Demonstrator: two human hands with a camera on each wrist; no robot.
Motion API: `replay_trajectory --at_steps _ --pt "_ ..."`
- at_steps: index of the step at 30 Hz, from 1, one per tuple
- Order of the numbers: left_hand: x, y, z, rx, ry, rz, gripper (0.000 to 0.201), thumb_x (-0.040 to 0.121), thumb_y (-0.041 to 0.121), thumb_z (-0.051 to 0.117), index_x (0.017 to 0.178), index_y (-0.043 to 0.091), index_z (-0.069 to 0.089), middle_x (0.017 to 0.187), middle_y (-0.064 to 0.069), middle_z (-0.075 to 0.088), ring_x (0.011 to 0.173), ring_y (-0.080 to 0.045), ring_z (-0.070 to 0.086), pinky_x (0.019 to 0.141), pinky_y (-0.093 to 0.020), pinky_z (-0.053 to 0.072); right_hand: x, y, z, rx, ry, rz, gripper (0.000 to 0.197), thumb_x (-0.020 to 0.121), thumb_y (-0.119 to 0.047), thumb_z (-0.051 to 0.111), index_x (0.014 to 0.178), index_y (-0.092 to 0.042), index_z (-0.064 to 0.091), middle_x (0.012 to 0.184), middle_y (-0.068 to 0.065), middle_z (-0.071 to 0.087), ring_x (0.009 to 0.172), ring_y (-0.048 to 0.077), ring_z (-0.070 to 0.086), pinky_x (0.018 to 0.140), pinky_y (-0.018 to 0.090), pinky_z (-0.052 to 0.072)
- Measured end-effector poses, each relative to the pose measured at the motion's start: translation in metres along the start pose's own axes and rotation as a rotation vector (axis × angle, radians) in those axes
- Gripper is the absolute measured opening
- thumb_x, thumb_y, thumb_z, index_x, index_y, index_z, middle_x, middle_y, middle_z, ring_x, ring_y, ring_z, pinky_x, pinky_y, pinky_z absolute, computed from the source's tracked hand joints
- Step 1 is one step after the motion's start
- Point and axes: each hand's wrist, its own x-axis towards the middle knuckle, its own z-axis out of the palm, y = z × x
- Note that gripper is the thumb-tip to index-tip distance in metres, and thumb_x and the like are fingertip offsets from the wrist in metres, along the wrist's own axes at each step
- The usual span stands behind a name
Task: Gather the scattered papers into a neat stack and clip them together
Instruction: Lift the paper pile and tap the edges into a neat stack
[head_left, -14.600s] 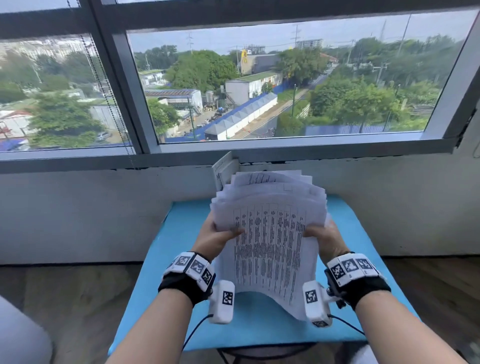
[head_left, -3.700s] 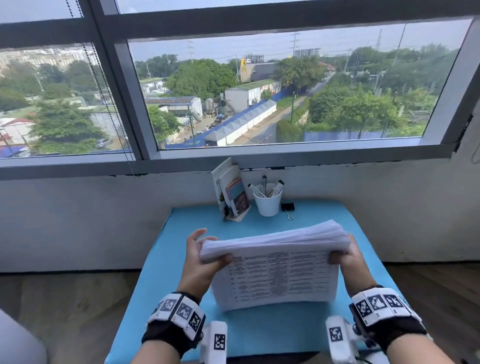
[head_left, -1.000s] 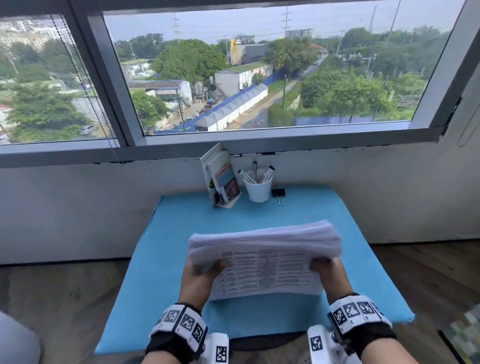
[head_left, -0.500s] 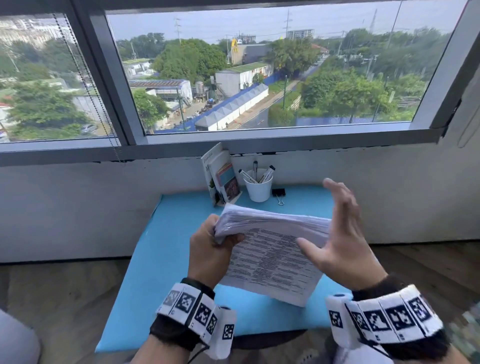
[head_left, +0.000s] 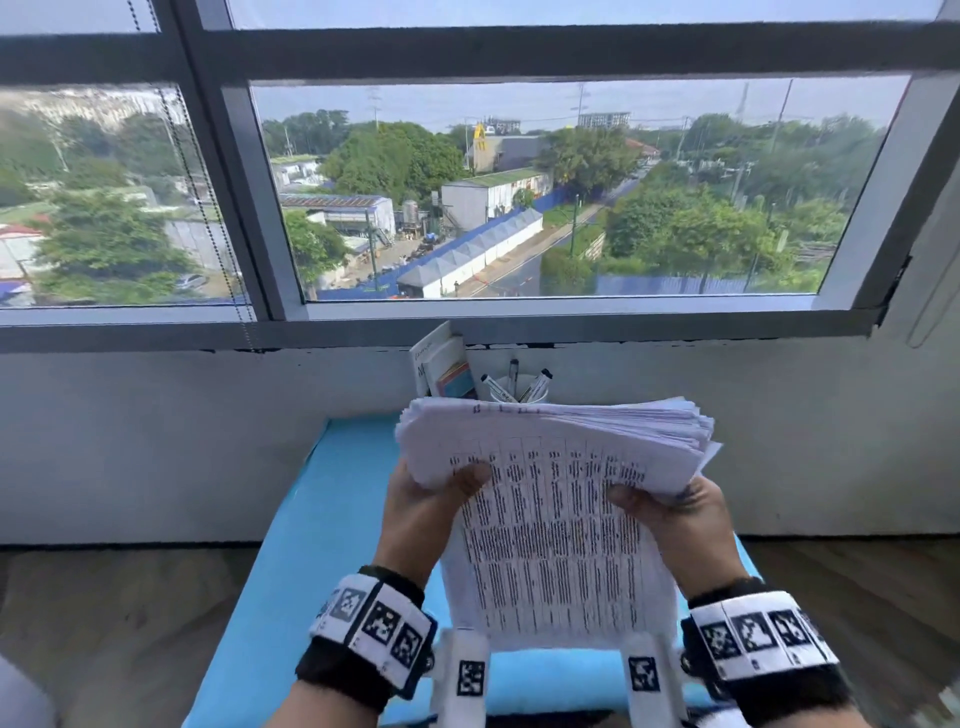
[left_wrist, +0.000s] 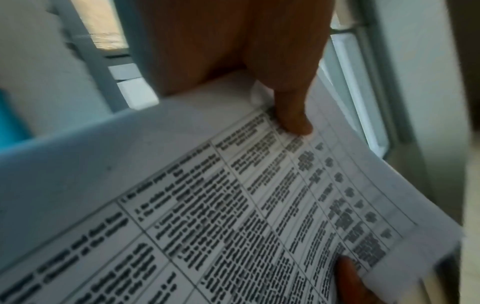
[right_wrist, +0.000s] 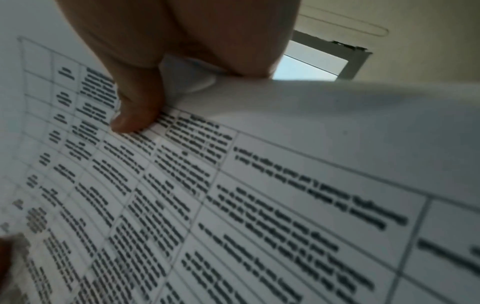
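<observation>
Head view: squaring step, I'd judge; papers (head_left: 550, 519) held upright above counter (head_left: 332, 519), betw. left hand (head_left: 421, 514) and right hand (head_left: 680, 519), both gripping side edges. Top edges fanned; next: tap even, then fetch clip, hidden here. L wrist: thumb (left_wrist: 293, 115) on printed page. R wrist: thumb (right_wrist: 135, 117) pinching too.

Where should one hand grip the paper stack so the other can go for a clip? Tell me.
Grip the paper stack at the middle of its near short edge, coming from below, thumb on the printed face and fingers behind. The sheets are held upright by the left hand and right hand at the two side edges, and the top edge is fanned, so a one-sided hold would likely let them splay.
</observation>
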Motion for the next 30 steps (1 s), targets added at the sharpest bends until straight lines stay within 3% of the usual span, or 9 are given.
replay_trajectory --at_steps 3,6,8,13,17,20,24,27,30 --pt "0.003 0.009 0.009 0.027 -0.021 0.087 0.040 0.066 0.006 0.078 0.101 0.007 0.060 0.088 -0.005 0.070 0.078 -0.014 0.067 0.063 -0.020 0.054 0.006 0.005 0.000 0.074 -0.031 0.053 0.056 0.028 -0.039 0.093 0.077 -0.017 0.075 0.077 -0.002 0.075 0.073 0.011 0.068 0.067 0.026 0.058" --pt "0.008 -0.001 0.002 0.105 -0.044 0.071 0.051 0.068 -0.004 0.077 0.111 0.006 0.051 0.095 -0.007 0.063 0.082 -0.013 0.063 0.061 -0.016 0.053 0.004 0.020 -0.006 0.017 -0.041 0.128 0.042 0.056 -0.011 0.086 0.093 -0.015 0.065 0.083 -0.004 0.075 0.085 0.022 0.066 0.068 0.021 0.056" --pt "0.008 -0.015 -0.004 0.136 -0.074 0.013 0.052 0.067 -0.005 0.078 0.108 0.009 0.050 0.097 -0.008 0.061 0.085 -0.015 0.060 0.062 -0.017 0.053 0.000 0.028 -0.004 0.032 -0.042 0.145 0.036 0.070 0.009 0.072 0.096 -0.015 0.062 0.079 -0.007 0.073 0.082 0.019 0.062 0.066 0.017 0.053" --pt "0.013 -0.031 -0.011 0.130 -0.088 -0.010 0.054 0.066 -0.008 0.078 0.109 0.006 0.048 0.092 -0.003 0.057 0.084 -0.012 0.057 0.066 -0.021 0.053 0.000 0.032 0.003 0.014 -0.053 0.152 0.045 0.071 0.013 0.070 0.109 -0.005 0.056 0.087 0.003 0.065 0.080 0.011 0.061 0.067 0.017 0.051" --pt "0.013 -0.026 -0.006 0.123 -0.071 0.071 0.035 0.072 -0.004 0.074 0.098 0.006 0.054 0.088 -0.004 0.062 0.084 -0.017 0.059 0.066 -0.022 0.054 0.003 0.024 0.011 0.043 -0.055 0.129 0.046 0.078 0.014 0.062 0.113 -0.015 0.053 0.096 0.002 0.064 0.085 0.008 0.063 0.075 0.021 0.052" --pt "0.011 -0.023 0.005 0.182 -0.110 0.166 0.038 0.074 0.009 0.077 0.102 0.017 0.052 0.094 -0.002 0.063 0.083 -0.014 0.061 0.073 -0.030 0.055 0.002 0.014 0.026 -0.037 -0.140 0.042 0.027 0.086 0.000 0.060 0.103 -0.019 0.051 0.098 0.008 0.060 0.088 0.018 0.058 0.081 0.038 0.050" --pt "0.011 -0.019 0.009 0.235 -0.048 0.270 0.023 0.077 0.018 0.069 0.089 0.019 0.049 0.080 -0.002 0.058 0.071 -0.014 0.055 0.067 -0.038 0.049 0.001 0.007 0.040 -0.038 -0.096 -0.058 0.015 0.085 -0.024 0.064 0.094 -0.023 0.053 0.085 -0.002 0.061 0.076 0.011 0.057 0.070 0.030 0.050" --pt "0.018 -0.006 0.004 0.209 0.007 0.327 0.038 0.077 0.006 0.073 0.095 0.023 0.045 0.083 -0.001 0.057 0.069 -0.008 0.057 0.064 -0.027 0.052 0.009 -0.001 0.034 0.025 -0.051 -0.082 0.018 0.084 -0.008 0.065 0.093 -0.019 0.054 0.083 -0.002 0.062 0.078 0.016 0.056 0.073 0.033 0.049" --pt "0.021 -0.004 -0.005 0.229 0.048 0.306 0.072 0.073 -0.002 0.074 0.121 0.027 0.029 0.106 -0.007 0.050 0.082 -0.001 0.059 0.069 -0.009 0.049 0.011 0.003 0.023 0.037 -0.075 0.000 0.032 0.082 0.007 0.061 0.100 -0.017 0.052 0.089 0.003 0.062 0.078 0.014 0.060 0.071 0.026 0.053"
